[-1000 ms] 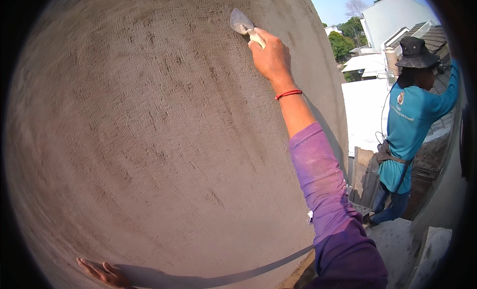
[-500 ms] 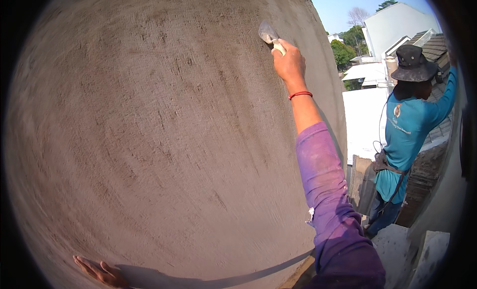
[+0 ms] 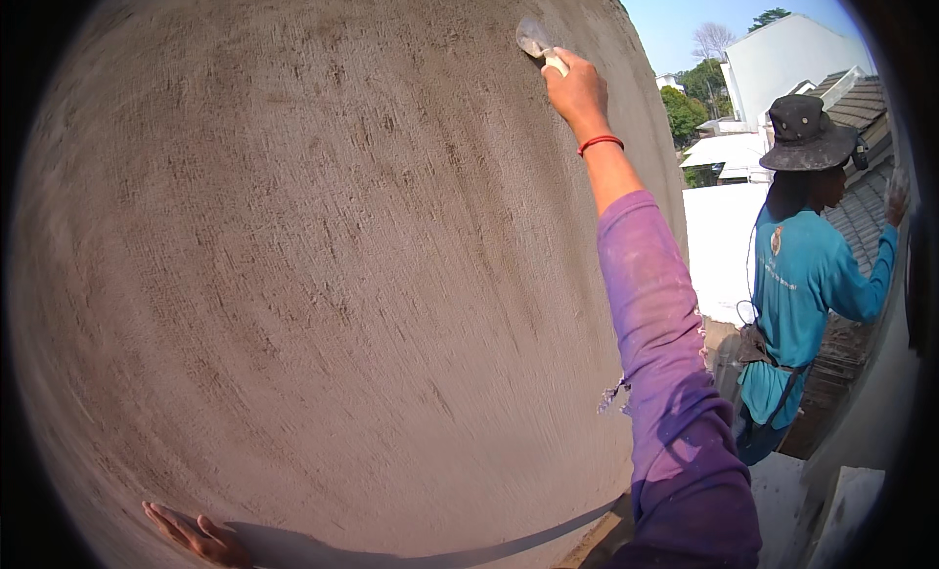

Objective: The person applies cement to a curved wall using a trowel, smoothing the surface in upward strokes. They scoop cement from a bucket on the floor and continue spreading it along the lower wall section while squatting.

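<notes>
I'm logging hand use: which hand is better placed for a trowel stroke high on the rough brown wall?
Probably the bare right hand: it holds the small, pale-handled metal trowel up by the high part of the wall. The left hand is low, with no tool in sight.

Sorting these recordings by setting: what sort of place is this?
Probably an outdoor building site, seemingly up near roof level: a broad, rough grey-brown wall, a trowel in the right hand, and a tiled roof beyond a co-worker.

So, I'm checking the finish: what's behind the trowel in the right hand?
Textured plastered wall shows around the pointing trowel; the patch directly behind it is covered from view.
</notes>
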`<action>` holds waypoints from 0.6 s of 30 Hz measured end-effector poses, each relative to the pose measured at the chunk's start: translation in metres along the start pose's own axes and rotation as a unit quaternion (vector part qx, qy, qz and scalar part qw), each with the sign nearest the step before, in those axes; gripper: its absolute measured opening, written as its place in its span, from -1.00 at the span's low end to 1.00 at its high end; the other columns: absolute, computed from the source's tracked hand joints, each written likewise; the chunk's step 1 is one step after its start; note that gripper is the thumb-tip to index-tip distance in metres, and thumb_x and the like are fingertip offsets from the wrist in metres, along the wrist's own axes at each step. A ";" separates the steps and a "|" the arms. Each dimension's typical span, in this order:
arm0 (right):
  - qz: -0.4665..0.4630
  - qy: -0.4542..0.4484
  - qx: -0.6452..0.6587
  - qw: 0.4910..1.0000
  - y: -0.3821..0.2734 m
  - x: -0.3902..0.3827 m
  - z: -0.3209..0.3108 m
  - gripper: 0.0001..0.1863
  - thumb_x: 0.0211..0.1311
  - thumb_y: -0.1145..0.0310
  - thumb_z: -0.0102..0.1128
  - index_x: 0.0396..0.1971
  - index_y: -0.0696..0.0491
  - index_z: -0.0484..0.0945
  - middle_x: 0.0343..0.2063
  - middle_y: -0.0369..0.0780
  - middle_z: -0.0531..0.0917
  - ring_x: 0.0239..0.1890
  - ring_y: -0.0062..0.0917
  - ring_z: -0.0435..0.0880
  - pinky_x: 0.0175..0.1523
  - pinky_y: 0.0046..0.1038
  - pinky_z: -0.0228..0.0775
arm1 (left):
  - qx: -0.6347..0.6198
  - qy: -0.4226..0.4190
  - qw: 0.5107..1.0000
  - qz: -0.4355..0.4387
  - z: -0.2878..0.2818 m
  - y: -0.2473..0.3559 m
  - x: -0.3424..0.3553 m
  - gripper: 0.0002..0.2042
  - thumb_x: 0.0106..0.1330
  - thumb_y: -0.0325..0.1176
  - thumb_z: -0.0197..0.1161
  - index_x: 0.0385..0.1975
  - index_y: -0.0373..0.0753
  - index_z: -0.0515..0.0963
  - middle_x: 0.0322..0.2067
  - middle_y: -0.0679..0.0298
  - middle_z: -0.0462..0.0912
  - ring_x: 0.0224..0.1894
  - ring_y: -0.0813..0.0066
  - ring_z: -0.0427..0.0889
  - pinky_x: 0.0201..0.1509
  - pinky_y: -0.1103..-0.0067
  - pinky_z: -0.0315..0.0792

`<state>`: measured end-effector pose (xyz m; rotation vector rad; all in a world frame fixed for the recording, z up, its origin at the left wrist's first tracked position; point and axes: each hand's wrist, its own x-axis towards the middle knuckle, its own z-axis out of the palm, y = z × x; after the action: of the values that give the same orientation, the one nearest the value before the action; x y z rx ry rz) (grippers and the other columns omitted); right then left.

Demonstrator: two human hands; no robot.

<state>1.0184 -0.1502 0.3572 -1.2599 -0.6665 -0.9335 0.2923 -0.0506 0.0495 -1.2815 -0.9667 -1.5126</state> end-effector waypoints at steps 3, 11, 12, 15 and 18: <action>-0.066 -0.015 0.053 0.996 -0.019 -0.014 0.004 -0.52 0.26 0.17 0.24 0.18 -0.08 0.71 0.02 0.01 0.76 0.08 -0.04 0.74 0.23 -0.14 0.55 | 0.016 -0.004 1.000 0.008 -0.005 -0.007 0.000 -0.24 0.64 0.14 -0.11 0.53 -0.46 0.18 0.50 -0.30 0.20 0.53 -0.26 0.23 0.53 -0.03 0.21; 0.101 -0.021 -0.003 0.995 0.039 0.056 0.012 -0.50 0.22 0.15 0.26 0.17 -0.08 0.71 0.07 -0.03 0.76 0.13 -0.10 0.73 0.24 -0.19 0.54 | 0.019 -0.021 0.999 0.024 -0.004 -0.008 0.002 -0.24 0.66 0.12 -0.14 0.54 -0.49 0.13 0.49 -0.33 0.19 0.53 -0.31 0.22 0.52 -0.05 0.20; 0.098 -0.030 0.015 0.995 0.032 0.065 0.012 -0.50 0.22 0.15 0.27 0.17 -0.08 0.72 0.07 -0.03 0.76 0.14 -0.11 0.73 0.25 -0.21 0.54 | 0.016 -0.020 0.999 0.024 -0.003 -0.010 0.001 -0.24 0.66 0.12 -0.14 0.54 -0.48 0.13 0.49 -0.33 0.19 0.53 -0.31 0.22 0.52 -0.05 0.19; -0.001 -0.033 0.024 0.999 0.028 0.080 0.011 -0.49 0.21 0.15 0.29 0.17 -0.08 0.72 0.08 -0.05 0.76 0.15 -0.14 0.73 0.25 -0.23 0.53 | 0.010 -0.019 1.000 0.018 -0.003 -0.009 0.001 -0.25 0.65 0.12 -0.14 0.55 -0.47 0.12 0.50 -0.33 0.18 0.54 -0.31 0.20 0.53 -0.05 0.17; -0.043 -0.025 -0.031 0.998 0.040 0.081 0.007 -0.49 0.21 0.14 0.32 0.17 -0.06 0.71 0.08 -0.06 0.76 0.14 -0.15 0.73 0.26 -0.24 0.52 | 0.017 -0.030 0.999 0.014 -0.007 -0.013 0.000 -0.24 0.65 0.11 -0.13 0.55 -0.46 0.11 0.50 -0.34 0.17 0.54 -0.32 0.19 0.54 -0.05 0.15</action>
<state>1.0932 -0.1593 0.4078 -1.3208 -0.7413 -1.0021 0.2783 -0.0534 0.0480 -1.3164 -1.0062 -1.4377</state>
